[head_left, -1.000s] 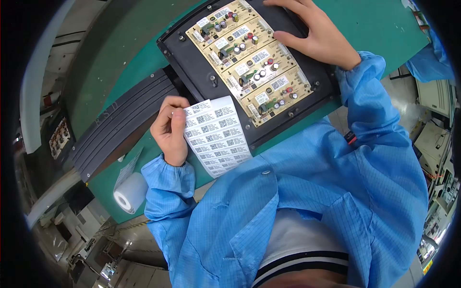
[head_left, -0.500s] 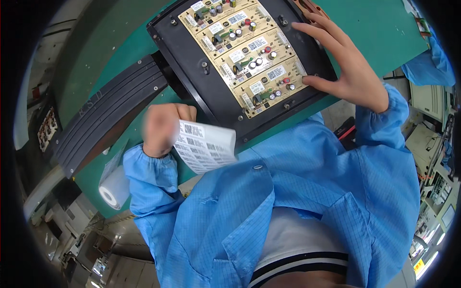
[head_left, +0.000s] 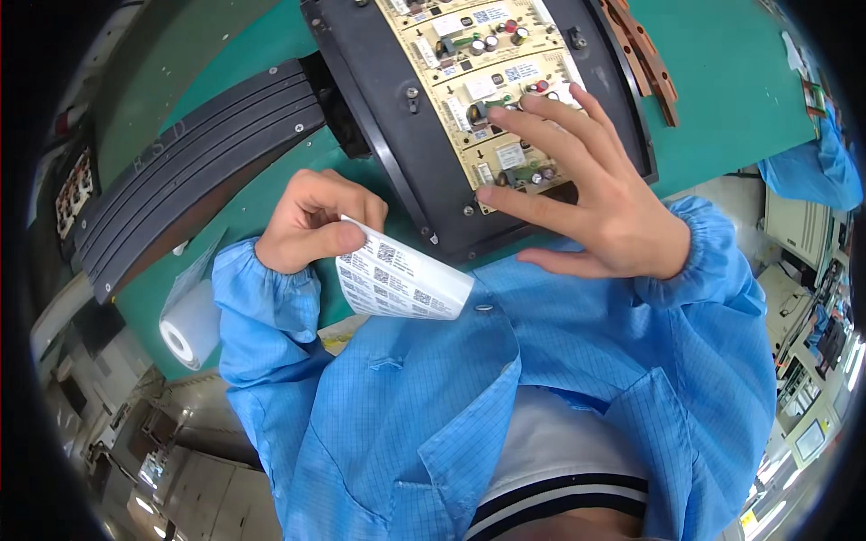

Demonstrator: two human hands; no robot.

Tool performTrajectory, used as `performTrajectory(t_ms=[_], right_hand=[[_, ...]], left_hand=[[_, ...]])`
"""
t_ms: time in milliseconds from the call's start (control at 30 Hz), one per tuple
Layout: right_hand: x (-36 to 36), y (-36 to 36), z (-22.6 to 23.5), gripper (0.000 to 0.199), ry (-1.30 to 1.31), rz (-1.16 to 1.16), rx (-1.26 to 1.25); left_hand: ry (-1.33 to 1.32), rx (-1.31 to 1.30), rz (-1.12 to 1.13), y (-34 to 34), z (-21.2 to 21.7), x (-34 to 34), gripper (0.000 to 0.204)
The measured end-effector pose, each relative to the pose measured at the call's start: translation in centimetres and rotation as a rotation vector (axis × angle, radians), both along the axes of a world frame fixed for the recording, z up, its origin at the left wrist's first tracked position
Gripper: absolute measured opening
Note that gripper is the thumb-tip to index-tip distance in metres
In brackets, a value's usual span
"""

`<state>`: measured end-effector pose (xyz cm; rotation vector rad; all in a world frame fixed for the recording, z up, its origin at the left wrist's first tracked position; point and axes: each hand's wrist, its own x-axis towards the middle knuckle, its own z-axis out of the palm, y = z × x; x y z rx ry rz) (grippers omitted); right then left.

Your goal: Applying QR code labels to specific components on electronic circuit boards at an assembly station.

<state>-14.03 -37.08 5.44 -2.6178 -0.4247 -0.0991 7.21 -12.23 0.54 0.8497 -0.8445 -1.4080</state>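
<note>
Pinching a label sheet [head_left: 408, 284] by one end, the left hand [head_left: 314, 221] holds it across the near edge of the table [head_left: 731, 113], many labels [head_left: 385, 278] unused. In the black fixture [head_left: 404, 149], at least two circuit boards [head_left: 469, 67] already bear coded stickers [head_left: 520, 72]; over others, the right hand [head_left: 613, 216] spreads its fingers [head_left: 552, 144], gripping nothing visible, contact unclear.

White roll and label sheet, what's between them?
In the head view, from the white roll to the label sheet: the left blue sleeve, then a strip of green table.
</note>
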Motion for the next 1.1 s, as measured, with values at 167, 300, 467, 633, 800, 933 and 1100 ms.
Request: performTrajectory(t_ms=[167,300,467,633,800,933,1100], right_hand=[[0.8,0.1,-0.8,0.063,-0.095,0.06,-0.128],[0.9,0.3,0.0,0.057,-0.083,-0.057,-0.145],[2.1,1.0,3.3,0.038,-0.086,-0.105,-0.151],[3.1,0.8,3.3,0.032,0.072,-0.15,-0.103],[3.2,0.3,2.3,0.039,0.029,-0.101,-0.046],[2.9,0.2,1.8,0.043,0.019,-0.1,-0.038],[2.8,0.3,1.8,0.042,0.005,-0.099,-0.018]], left_hand=[[-0.033,0.054,-0.028,-0.3,0.2,-0.1,0.022],[-0.017,0.057,-0.063,-0.3,-0.2,0.4,0.023],[-0.036,0.069,-0.037,-0.1,1.2,-0.2,0.023],[-0.056,0.055,-0.046,-0.2,0.4,0.1,0.025],[-0.031,0.089,-0.064,0.2,0.3,0.2,0.028],[-0.018,0.026,-0.046,0.1,0.1,0.0,0.027],[-0.036,0.051,-0.059,0.2,0.3,0.0,0.025]])
